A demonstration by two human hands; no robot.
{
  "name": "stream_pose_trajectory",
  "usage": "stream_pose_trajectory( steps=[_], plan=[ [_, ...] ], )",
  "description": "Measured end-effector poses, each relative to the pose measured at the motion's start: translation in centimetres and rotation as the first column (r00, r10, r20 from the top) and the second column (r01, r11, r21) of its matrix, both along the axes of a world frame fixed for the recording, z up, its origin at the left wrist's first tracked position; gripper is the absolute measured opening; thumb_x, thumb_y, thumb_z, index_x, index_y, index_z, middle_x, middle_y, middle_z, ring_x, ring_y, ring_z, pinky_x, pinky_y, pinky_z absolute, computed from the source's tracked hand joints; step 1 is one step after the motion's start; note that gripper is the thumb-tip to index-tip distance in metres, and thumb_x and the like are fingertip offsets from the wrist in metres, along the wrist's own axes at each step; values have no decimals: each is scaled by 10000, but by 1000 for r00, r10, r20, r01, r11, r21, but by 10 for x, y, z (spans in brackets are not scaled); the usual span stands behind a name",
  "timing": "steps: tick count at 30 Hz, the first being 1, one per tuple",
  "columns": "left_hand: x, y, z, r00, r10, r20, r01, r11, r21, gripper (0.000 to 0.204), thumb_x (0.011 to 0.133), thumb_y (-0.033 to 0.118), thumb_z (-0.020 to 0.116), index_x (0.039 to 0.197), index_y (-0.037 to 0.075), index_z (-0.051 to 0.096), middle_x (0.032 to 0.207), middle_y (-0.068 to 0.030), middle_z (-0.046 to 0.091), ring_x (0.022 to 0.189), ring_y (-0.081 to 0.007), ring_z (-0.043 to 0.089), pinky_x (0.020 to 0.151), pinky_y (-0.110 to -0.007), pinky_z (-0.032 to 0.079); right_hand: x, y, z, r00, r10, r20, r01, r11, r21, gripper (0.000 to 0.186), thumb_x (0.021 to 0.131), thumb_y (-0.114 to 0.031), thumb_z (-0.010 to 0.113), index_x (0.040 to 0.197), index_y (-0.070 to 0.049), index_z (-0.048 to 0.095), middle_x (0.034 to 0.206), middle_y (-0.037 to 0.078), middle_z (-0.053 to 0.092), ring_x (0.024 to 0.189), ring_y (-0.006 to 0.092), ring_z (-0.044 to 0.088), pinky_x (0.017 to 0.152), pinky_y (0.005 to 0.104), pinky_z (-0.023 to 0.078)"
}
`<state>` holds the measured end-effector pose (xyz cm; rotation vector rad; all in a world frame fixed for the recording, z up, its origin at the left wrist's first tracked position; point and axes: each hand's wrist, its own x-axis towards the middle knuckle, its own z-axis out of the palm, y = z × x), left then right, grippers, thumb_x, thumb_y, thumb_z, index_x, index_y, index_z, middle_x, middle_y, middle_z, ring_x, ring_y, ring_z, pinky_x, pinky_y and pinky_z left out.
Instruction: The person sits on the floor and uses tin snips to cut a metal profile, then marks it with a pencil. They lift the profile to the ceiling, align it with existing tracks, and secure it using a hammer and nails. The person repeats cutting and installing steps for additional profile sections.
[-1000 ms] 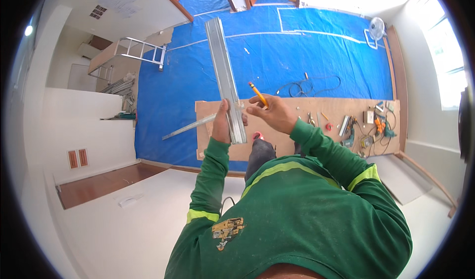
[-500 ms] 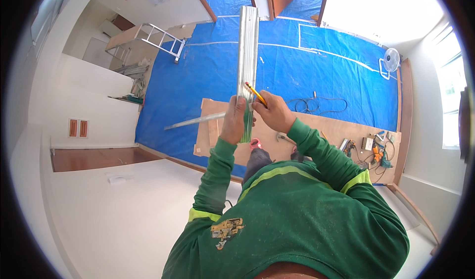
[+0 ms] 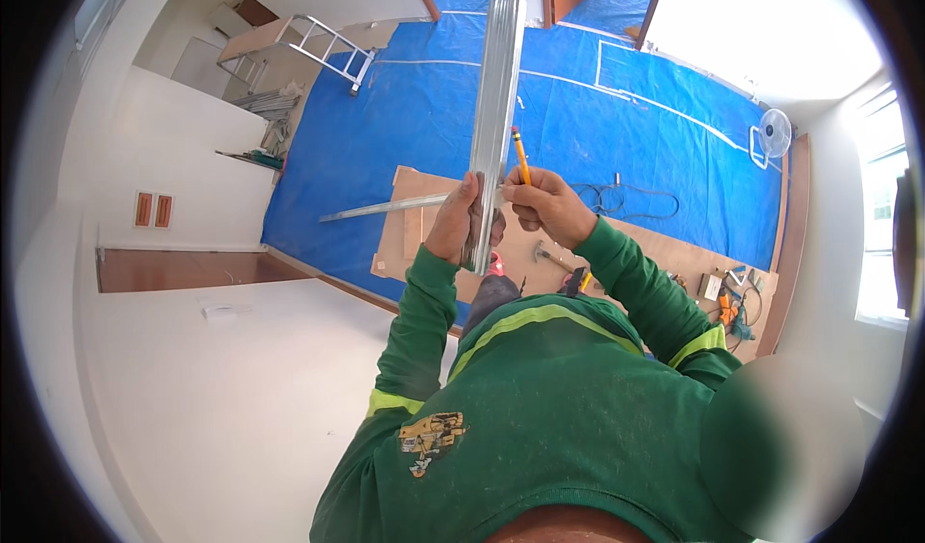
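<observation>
My left hand (image 3: 451, 223) is wrapped round the lower part of a long, ribbed, silvery metal channel (image 3: 497, 90), which points away from me over the floor. A yellow pencil (image 3: 522, 160) sticks up from my right hand (image 3: 554, 208), its reddish end uppermost. The fingers of that hand are closed, their tips at the right edge of the channel beside my left hand. Whether they also pinch something small there, I cannot make out. Behind my left wrist, a thinner metal strip (image 3: 381, 208) lies across a brown board (image 3: 397, 239).
A hammer (image 3: 551, 256) rests on the board by my feet. Power tools and cords (image 3: 729, 312) lie at its right end, and a black cable (image 3: 626, 199) is on the blue sheeting (image 3: 414, 109). A stepladder (image 3: 332, 56) stands far left, a fan (image 3: 771, 136) far right.
My right hand has shifted slightly right, and the pencil has swung off the channel to stand more upright beside it. The channel now tilts a little to the right.
</observation>
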<state>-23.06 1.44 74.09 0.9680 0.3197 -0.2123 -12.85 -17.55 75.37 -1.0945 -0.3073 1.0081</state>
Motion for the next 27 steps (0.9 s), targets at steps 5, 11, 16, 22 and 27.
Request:
stream_pose_trajectory(
  steps=[5, 11, 16, 22, 27],
  plan=[
    [-8, -12, 6, 1000, -9, -27, 3, 980, -197, 606, 1095, 717, 439, 1165, 143, 619, 692, -66, 608, 532, -158, 589, 499, -301, 494, -4, -13, 15, 966, 66, -251, -28, 988, 151, 96, 1070, -172, 652, 1014, -121, 592, 742, -91, 391, 607, 48, 343, 569, 264, 294],
    [-36, -32, 14, 1000, 6, -11, -9, 971, -238, 581, 1100, 701, 443, 1196, 161, 634, 686, -48, 607, 526, -167, 576, 476, -303, 478, -12, -43, 8, 958, 174, -229, -147, 981, 128, 126, 1077, -165, 650, 982, -146, 569, 740, -100, 362, 607, 45, 326, 564, 276, 273],
    [-59, 0, 34, 891, 348, 291, 185, 306, -934, 202, 1154, 217, 475, 1231, 31, 494, 926, -75, 489, 579, -208, 612, 473, -327, 525, 0, -60, -17, 901, -160, -402, 211, 974, 86, 59, 1060, -178, 682, 1072, -139, 638, 735, -93, 377, 597, 47, 371, 525, 252, 311],
    [-122, 88, 147, 757, 507, 412, -612, 772, 174, 650, 1085, 677, 525, 1314, 73, 588, 1103, -115, 657, 621, -198, 647, 568, -362, 579, 43, -143, -221, 504, -29, 863, 510, 816, -271, 359, 905, -266, 788, 755, -10, 585, 636, 177, 499, 572, 299, 491, 545, 499, 382],
    [-139, 58, 214, 884, 204, 421, -468, 406, 785, 737, 1082, 662, 553, 1466, 34, 523, 1188, -125, 671, 888, -203, 686, 751, -355, 606, 7, -120, -269, 535, 131, 835, 424, 813, -399, 217, 898, -132, 667, 1078, -45, 752, 882, 287, 739, 846, 481, 737, 761, 550, 589]
  ],
)
